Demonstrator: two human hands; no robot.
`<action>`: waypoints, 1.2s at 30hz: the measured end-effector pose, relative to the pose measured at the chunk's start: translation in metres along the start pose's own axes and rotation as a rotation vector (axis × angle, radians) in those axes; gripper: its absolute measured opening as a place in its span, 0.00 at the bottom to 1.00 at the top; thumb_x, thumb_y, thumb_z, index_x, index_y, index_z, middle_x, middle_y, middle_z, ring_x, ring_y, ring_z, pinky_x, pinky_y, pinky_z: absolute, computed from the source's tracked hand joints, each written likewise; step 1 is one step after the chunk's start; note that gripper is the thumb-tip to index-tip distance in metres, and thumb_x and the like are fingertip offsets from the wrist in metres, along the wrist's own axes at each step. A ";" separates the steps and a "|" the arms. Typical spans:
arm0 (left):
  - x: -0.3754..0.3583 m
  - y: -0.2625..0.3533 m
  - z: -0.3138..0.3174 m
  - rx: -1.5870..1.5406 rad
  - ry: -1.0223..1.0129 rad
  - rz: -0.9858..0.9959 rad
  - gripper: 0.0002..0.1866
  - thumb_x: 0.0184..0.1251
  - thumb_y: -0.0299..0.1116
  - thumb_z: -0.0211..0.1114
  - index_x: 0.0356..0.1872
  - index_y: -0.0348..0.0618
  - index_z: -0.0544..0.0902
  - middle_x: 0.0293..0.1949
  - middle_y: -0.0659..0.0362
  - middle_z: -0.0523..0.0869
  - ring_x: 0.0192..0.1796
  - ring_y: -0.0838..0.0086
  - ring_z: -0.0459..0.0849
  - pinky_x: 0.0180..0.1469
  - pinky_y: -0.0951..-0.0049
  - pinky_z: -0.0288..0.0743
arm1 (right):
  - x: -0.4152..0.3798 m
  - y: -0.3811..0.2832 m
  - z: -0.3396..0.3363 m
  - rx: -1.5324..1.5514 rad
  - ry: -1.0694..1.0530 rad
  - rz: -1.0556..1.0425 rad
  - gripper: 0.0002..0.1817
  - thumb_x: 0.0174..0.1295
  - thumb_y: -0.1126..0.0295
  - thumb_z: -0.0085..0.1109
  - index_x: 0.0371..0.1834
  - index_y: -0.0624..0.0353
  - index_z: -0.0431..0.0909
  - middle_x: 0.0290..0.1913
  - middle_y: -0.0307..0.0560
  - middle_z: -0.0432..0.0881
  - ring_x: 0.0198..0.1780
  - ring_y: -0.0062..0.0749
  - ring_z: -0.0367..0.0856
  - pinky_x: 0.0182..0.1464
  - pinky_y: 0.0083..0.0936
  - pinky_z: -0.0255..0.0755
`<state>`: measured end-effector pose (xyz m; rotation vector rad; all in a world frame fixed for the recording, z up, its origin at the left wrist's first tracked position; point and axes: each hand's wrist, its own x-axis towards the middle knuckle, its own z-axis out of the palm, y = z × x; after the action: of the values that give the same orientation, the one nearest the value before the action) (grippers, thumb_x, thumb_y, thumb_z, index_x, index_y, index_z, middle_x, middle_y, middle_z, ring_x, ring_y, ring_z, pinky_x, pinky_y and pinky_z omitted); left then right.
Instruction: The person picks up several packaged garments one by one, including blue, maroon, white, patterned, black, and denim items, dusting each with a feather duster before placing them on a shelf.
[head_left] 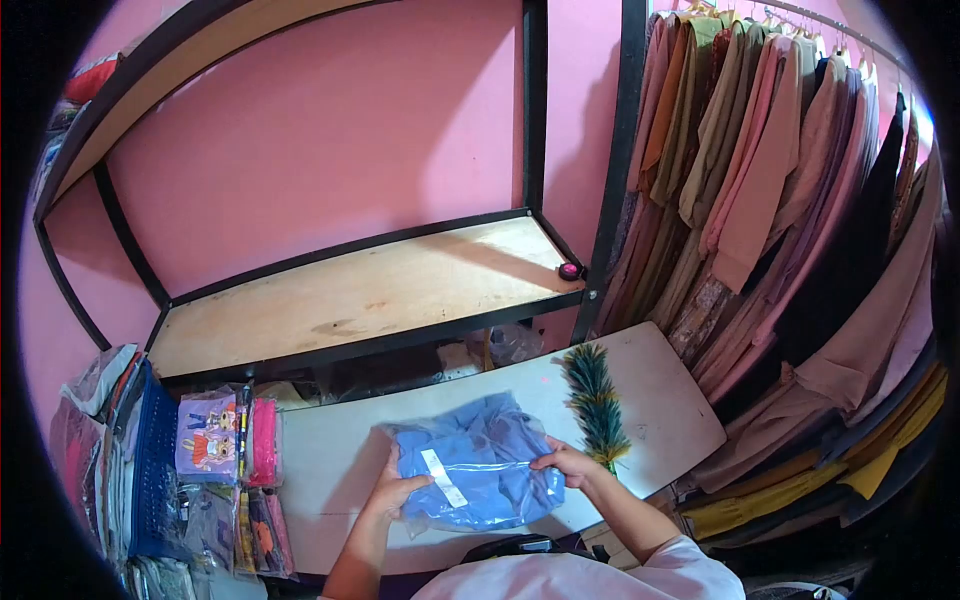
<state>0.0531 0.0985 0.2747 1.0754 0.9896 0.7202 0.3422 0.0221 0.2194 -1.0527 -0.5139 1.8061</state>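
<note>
Shirt [590, 580], hands [390, 490] [573, 466] closed round blue packet [500, 485]

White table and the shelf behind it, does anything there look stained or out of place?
The pale wooden shelf has dark blotches near its front edge, perhaps stains. A green feathery duster lying on the table, right of the bagged blue cloth, looks slightly out of place.

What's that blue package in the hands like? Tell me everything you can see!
The blue package looks like cloth inside a clear, shiny, wrinkled plastic bag. A white label sits slantwise on top. A shiny pale line runs across. The left hand grips its left edge, the right hand its right edge. It's over the white table, though whether it touches is unclear.
</note>
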 end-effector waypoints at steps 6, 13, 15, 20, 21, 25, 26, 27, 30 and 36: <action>-0.013 0.097 0.036 -0.098 -0.137 0.164 0.42 0.42 0.15 0.66 0.62 0.40 0.56 0.51 0.57 0.72 0.52 0.71 0.73 0.53 0.70 0.68 | -0.056 -0.108 0.044 -0.020 -0.152 -0.166 0.39 0.43 0.88 0.54 0.63 0.56 0.57 0.53 0.43 0.71 0.52 0.25 0.71 0.55 0.23 0.65; 0.068 0.187 0.068 0.037 -0.221 0.505 0.44 0.42 0.16 0.66 0.64 0.37 0.52 0.54 0.56 0.69 0.56 0.72 0.68 0.56 0.72 0.64 | -0.008 -0.226 0.039 -0.257 -0.034 -0.507 0.40 0.42 0.90 0.50 0.63 0.51 0.59 0.48 0.42 0.74 0.45 0.27 0.75 0.49 0.25 0.70; 0.113 0.201 0.072 0.130 -0.147 0.476 0.47 0.43 0.18 0.66 0.65 0.36 0.47 0.56 0.54 0.67 0.56 0.71 0.68 0.57 0.72 0.64 | 0.020 -0.263 0.033 -0.256 0.007 -0.544 0.40 0.42 0.91 0.47 0.63 0.48 0.61 0.46 0.41 0.75 0.40 0.25 0.76 0.44 0.23 0.72; 0.252 0.208 0.074 0.256 -0.097 0.663 0.50 0.43 0.18 0.66 0.66 0.36 0.42 0.59 0.51 0.63 0.58 0.69 0.67 0.57 0.70 0.64 | 0.104 -0.334 0.004 -0.353 0.082 -0.722 0.40 0.41 0.92 0.44 0.62 0.49 0.62 0.52 0.39 0.73 0.44 0.23 0.74 0.46 0.19 0.69; 0.278 0.208 0.072 0.326 -0.070 0.749 0.50 0.42 0.19 0.67 0.66 0.37 0.42 0.59 0.51 0.63 0.58 0.69 0.65 0.58 0.70 0.62 | 0.118 -0.343 -0.002 -0.356 0.077 -0.724 0.40 0.41 0.92 0.44 0.62 0.49 0.62 0.52 0.39 0.73 0.44 0.23 0.74 0.46 0.19 0.69; 0.325 0.214 0.083 0.195 -0.203 0.704 0.50 0.44 0.18 0.66 0.67 0.43 0.43 0.59 0.55 0.63 0.58 0.72 0.65 0.58 0.73 0.62 | 0.154 -0.358 -0.022 -0.374 0.118 -0.931 0.39 0.41 0.90 0.45 0.63 0.52 0.61 0.53 0.41 0.72 0.50 0.24 0.71 0.51 0.17 0.63; 0.338 0.202 0.085 0.152 -0.185 0.761 0.51 0.43 0.18 0.66 0.67 0.44 0.42 0.60 0.56 0.62 0.59 0.73 0.63 0.59 0.73 0.61 | 0.170 -0.356 -0.034 -0.407 0.222 -0.905 0.37 0.41 0.89 0.46 0.61 0.54 0.62 0.51 0.41 0.73 0.48 0.26 0.72 0.51 0.20 0.65; 0.352 0.187 0.087 0.110 -0.167 0.816 0.52 0.43 0.18 0.66 0.67 0.44 0.40 0.60 0.57 0.60 0.60 0.73 0.62 0.59 0.73 0.60 | 0.190 -0.353 -0.052 -0.438 0.326 -0.877 0.35 0.42 0.88 0.47 0.60 0.56 0.63 0.48 0.41 0.75 0.46 0.27 0.73 0.50 0.22 0.66; 0.379 0.124 0.083 0.119 0.044 0.546 0.53 0.45 0.20 0.67 0.67 0.45 0.36 0.65 0.51 0.51 0.64 0.66 0.55 0.62 0.71 0.55 | 0.235 -0.318 -0.110 -0.826 0.572 -0.877 0.37 0.42 0.79 0.58 0.61 0.59 0.59 0.49 0.48 0.75 0.48 0.35 0.73 0.53 0.27 0.64; 0.390 0.078 0.058 0.641 0.311 0.330 0.52 0.44 0.36 0.71 0.65 0.36 0.42 0.64 0.43 0.53 0.65 0.58 0.56 0.64 0.68 0.54 | 0.212 -0.293 -0.108 -1.224 0.951 -0.268 0.38 0.48 0.70 0.59 0.64 0.53 0.53 0.55 0.65 0.66 0.58 0.55 0.64 0.60 0.37 0.59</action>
<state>0.2622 0.4402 0.2406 1.7494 1.3766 0.8793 0.5465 0.3337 0.2786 -2.2986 -1.0850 0.4423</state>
